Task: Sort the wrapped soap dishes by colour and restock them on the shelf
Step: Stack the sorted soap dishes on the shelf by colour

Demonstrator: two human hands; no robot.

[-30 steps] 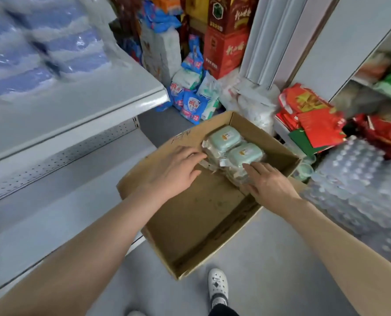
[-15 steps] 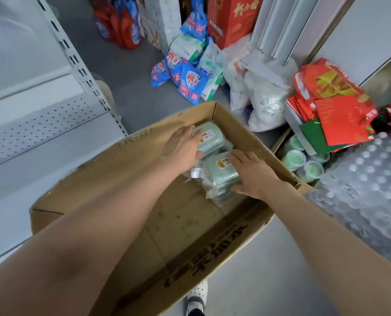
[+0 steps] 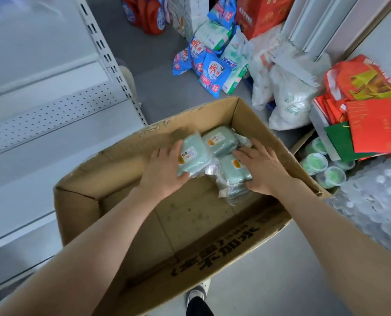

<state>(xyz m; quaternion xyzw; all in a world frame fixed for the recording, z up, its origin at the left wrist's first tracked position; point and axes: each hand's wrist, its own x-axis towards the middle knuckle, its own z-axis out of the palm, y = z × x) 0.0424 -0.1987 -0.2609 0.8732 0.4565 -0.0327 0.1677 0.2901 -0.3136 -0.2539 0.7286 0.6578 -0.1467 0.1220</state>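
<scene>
- Head view: L hand (image 3: 165, 172) is curled round the tilted soap dish (image 3: 193, 156), fingers over its far edge and thumb under the near edge. The dish is tipped up off the pile, prob. so it can be lifted out.
- R hand (image 3: 265, 169) lies w/ fingers spread and mostly straight on the near soap dish (image 3: 234, 167), thumb by its near side. My guess is it's steadying the pile while L pulls. Can't tell if it means to grab.
- Far soap dish (image 3: 219, 140) lies flat and unheld, right by both hands' fingertips.
- All the dishes sit in the far right corner of the cardboard box (image 3: 144, 142), which stands on the floor just beside the shelf (image 3: 30, 179).
- Look: pale green, rounded-rectangular, each in clear crinkly wrap w/ a small white/orange label on top. Loose wrap ends stick out.
- More wrapped ones seem stacked under the near dish, count unclear.
- Every dish in view is the same green, so there's little sorting to do here. None are on the shelf yet, so restocking looks not yet started.
</scene>
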